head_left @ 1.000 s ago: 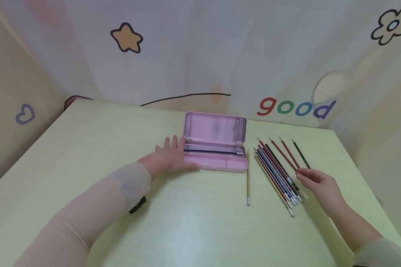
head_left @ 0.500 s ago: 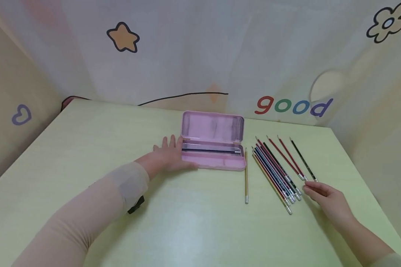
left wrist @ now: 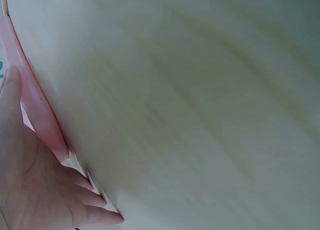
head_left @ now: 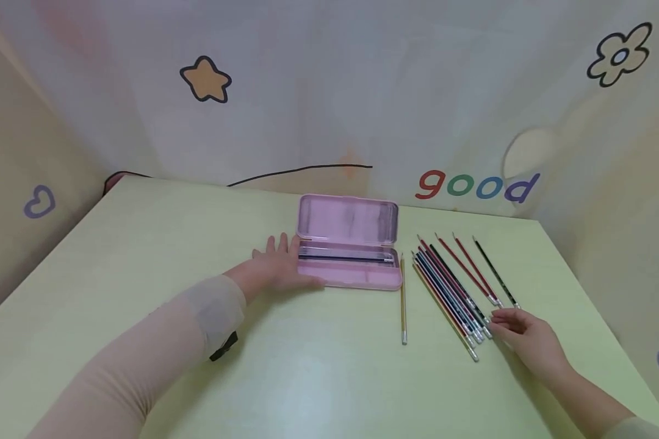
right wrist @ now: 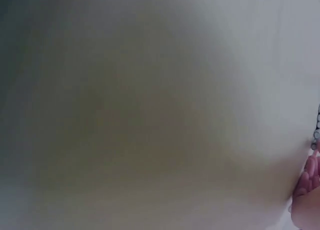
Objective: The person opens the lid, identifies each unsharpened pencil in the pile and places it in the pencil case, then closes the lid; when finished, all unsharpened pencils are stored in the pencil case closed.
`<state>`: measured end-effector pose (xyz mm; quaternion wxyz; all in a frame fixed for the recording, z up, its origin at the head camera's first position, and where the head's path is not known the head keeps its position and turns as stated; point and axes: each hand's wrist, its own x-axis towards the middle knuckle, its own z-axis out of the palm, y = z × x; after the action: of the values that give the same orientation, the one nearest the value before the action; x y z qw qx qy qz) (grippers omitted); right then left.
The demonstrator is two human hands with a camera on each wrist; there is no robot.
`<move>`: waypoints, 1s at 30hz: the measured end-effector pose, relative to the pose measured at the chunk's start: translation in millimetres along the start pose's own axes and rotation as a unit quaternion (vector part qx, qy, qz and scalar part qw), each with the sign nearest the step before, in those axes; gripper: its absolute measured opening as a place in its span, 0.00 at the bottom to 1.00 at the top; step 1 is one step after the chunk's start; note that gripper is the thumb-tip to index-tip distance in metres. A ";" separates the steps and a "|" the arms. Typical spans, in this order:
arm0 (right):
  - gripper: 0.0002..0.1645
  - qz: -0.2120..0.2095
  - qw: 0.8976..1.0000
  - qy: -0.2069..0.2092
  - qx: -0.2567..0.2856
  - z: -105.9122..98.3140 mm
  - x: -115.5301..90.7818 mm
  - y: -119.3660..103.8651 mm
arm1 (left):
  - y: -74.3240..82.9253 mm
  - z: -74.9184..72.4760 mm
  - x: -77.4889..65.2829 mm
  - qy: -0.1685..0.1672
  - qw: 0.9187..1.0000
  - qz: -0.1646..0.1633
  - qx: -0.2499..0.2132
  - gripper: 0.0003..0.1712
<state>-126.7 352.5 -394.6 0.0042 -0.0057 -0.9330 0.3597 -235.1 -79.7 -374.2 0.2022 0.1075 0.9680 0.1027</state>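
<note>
An open pink pencil case (head_left: 335, 277) stands at the middle back of the table, a dark pencil (head_left: 345, 258) lying in its rear compartment. My left hand (head_left: 277, 268) rests against the case's left end with spread fingers, its thumb along the front edge; the left wrist view shows that thumb (left wrist: 12, 84) on the pink side. At the right lies a slanted bundle of pencils (head_left: 445, 292) with eraser ends towards me. My right hand (head_left: 532, 341) is at those eraser ends, its fingertips touching or very near them, fingers loosely bent. In the right wrist view only some fingers (right wrist: 310, 177) show.
A single yellow pencil (head_left: 403, 305) lies by the case's right corner. Two red pencils (head_left: 475, 262) and a black pencil (head_left: 494, 268) lie apart, right of the bundle. A printed curtain (head_left: 307, 110) borders the pale table (head_left: 307, 378) at the back.
My right hand has let go of the red pencils, drawn back towards me, then shifted left to the bundle's eraser ends. The left hand stays at the case.
</note>
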 end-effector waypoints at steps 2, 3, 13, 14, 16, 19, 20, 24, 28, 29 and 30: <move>0.20 -0.009 1.000 -0.001 -0.021 0.1 0.0 -1.2 | 0.5 0.7 -1.1 0.002 1.000 0.002 0.000 0.69; 0.20 -0.011 1.000 -0.004 -0.029 -0.2 0.4 -1.9 | 0.8 0.5 -1.3 0.004 1.000 0.001 0.000 0.69; 0.20 0.000 0.996 -0.010 -0.087 -11.4 12.5 -6.7 | 1.6 1.1 -1.1 0.006 1.000 0.000 0.000 0.69; 0.21 0.003 0.997 -0.008 -0.075 -13.4 14.7 -7.2 | 1.0 1.3 -1.1 0.005 1.000 -0.002 0.002 0.69; 0.25 0.013 0.999 -0.005 -0.038 -18.3 18.7 -8.3 | 0.9 1.7 -1.6 0.003 1.000 -0.003 0.001 0.69; 0.29 0.030 0.999 0.009 0.027 -26.5 25.0 -10.4 | 1.1 1.9 -3.0 0.005 1.000 -0.006 0.002 0.69; 0.28 0.037 0.998 0.017 0.047 -29.0 27.0 -11.4 | 1.0 1.5 -3.5 0.007 1.000 -0.007 0.001 0.69; 0.12 0.063 0.988 0.060 0.131 -35.5 34.6 -13.3 | 0.4 -0.3 -4.7 0.013 1.000 -0.009 0.002 0.68; 0.06 0.084 0.959 0.086 0.256 -38.6 37.3 -13.6 | 0.9 -0.6 -3.9 0.009 1.000 -0.005 0.003 0.69; 0.06 0.089 0.952 0.089 0.278 -38.8 37.5 -13.9 | 1.1 -0.3 -3.6 0.007 1.000 -0.004 0.002 0.69; 0.07 0.093 0.945 0.091 0.301 -39.0 37.8 -14.4 | 1.2 0.1 -3.4 0.007 1.000 -0.003 0.002 0.69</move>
<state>-164.1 368.5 -355.8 0.0568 -0.1240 -0.7720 0.6208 -231.8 -79.4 -372.7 0.1960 0.1041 0.9698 0.1013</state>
